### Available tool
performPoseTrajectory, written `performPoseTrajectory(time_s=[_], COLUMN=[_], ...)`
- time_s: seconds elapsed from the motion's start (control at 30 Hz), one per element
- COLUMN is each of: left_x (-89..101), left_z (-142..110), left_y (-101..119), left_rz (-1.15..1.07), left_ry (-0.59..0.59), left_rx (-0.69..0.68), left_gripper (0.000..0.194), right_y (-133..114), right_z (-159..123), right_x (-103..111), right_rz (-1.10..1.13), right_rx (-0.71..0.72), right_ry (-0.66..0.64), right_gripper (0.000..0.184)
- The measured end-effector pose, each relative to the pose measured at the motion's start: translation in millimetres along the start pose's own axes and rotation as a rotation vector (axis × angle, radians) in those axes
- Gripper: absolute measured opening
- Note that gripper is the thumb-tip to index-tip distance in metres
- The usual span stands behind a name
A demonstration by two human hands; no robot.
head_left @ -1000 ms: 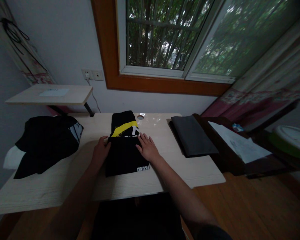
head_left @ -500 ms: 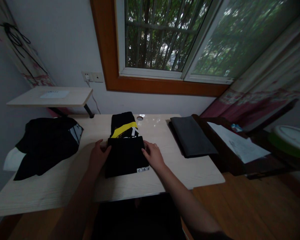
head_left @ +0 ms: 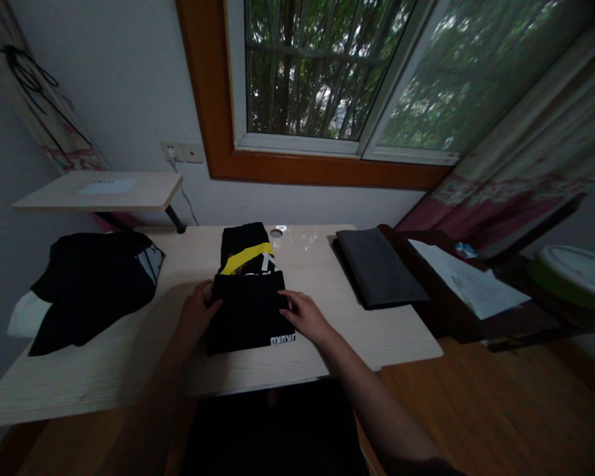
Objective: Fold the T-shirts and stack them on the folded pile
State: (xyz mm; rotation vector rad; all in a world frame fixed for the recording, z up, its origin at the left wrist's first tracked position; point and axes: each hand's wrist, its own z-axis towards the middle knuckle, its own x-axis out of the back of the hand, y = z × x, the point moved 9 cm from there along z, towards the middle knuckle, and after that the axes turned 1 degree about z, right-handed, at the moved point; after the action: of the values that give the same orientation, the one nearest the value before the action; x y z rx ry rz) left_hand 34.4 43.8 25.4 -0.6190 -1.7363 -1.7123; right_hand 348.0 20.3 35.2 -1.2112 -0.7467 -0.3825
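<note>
A black T-shirt (head_left: 248, 311), folded into a compact shape, lies on the pale desk in front of me. Its far part shows a yellow stripe and white print; small white lettering is at the near right corner. My left hand (head_left: 196, 317) is at the left edge, thumb on the cloth and fingers beside the edge, spread apart. At the right edge my right hand (head_left: 307, 317) touches the cloth with its fingertips, thumb and forefinger apart. Some fingers of both hands are hidden.
A heap of black clothing (head_left: 99, 284) with a white piece lies at the left, near a small raised shelf (head_left: 143, 188). A dark grey folder-like item (head_left: 381, 271) is on the right of the desk (head_left: 307, 251). Paper (head_left: 466, 281) rests on dark furniture beyond.
My right hand's fingers have moved slightly inward onto the right edge of the T-shirt. My left hand has barely shifted. The folded T-shirt stays in place.
</note>
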Motion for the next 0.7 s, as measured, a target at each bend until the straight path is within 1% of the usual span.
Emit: performPoseTrajectory(time_s=[0.1,0.27,0.33,0.37,0.43,0.5,0.57,0.63,0.7], left_x=[-1.2,-7.4,-8.3,-7.0,-0.6,6.9,9.3,5.9,1.9], left_z=[-10.0,-31.5,-35.6,-35.3,-30.4,-23.6,-17.9,-14.4,-14.0], left_y=[-2.0,-7.7,-10.0,-10.5,-11.1,-11.0,-9.4,-5.1,1.0], left_rz=[-0.039,-0.062,-0.07,-0.064,-0.013,0.074,0.147,0.182,0.19], left_ry=[-0.062,-0.252,-0.283,-0.268,-0.172,-0.043,0.036,0.044,0.033], left_rx=[0.0,0.001,-0.002,-0.014,-0.049,-0.084,-0.118,-0.169,-0.231], left_gripper=[0.071,0.088,0.087,0.085,0.078,0.07,0.061,0.052,0.046], right_y=[-2.7,-13.3,-15.7,-15.6,-13.1,-7.8,-2.0,3.7,9.9], right_z=[-11.0,-31.8,-36.7,-37.8,-36.9,-31.7,-23.0,-12.4,-1.2], right_x=[-3.1,-5.4,-4.2,-3.8,-3.4,-1.3,2.6,5.7,6.4], right_rz=[0.022,0.048,0.055,0.062,0.088,0.12,0.143,0.157,0.17], right_rx=[-0.003,0.04,0.043,0.038,0.016,-0.013,-0.028,-0.037,-0.056], right_ry=[-0.046,-0.162,-0.182,-0.187,-0.178,-0.126,-0.041,0.039,0.092], right_gripper=[0.049,0.05,0.05,0.051,0.053,0.057,0.062,0.067,0.071])
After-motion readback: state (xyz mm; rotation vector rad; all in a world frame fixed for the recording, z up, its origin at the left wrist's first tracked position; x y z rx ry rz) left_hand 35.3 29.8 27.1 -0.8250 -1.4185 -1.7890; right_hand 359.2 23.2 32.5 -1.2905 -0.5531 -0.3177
